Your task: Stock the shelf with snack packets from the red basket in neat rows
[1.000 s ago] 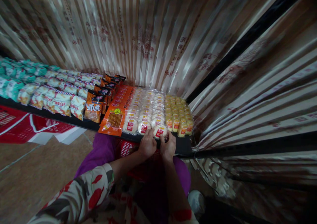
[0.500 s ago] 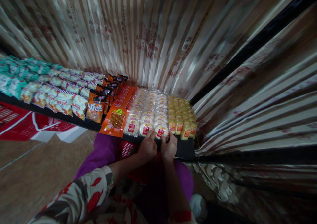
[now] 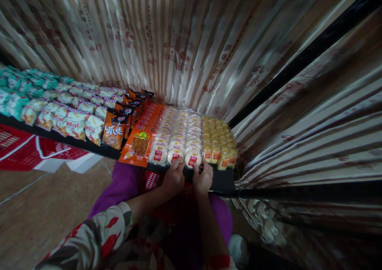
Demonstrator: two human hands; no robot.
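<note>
Round white rice cracker packets with red labels stand in columns on a dark shelf. My left hand has its fingers closed at the lower edge of the middle column's front packet. Beside it, my right hand pinches the lower right edge of the right column's front packet. Part of each front packet's edge is hidden by my fingertips. Small yellow packets stand in rows just right of my right hand. To the left lies a flat orange snack bag.
Further left on the shelf are orange-and-black bags, white snack bags and teal packets. Red baskets sit below. A striped curtain hangs behind, crossed by a black pole at right.
My left hand has shifted slightly left and down, from between the two front rice cracker packets toward the middle one. My right hand stays at the right column's front packet.
</note>
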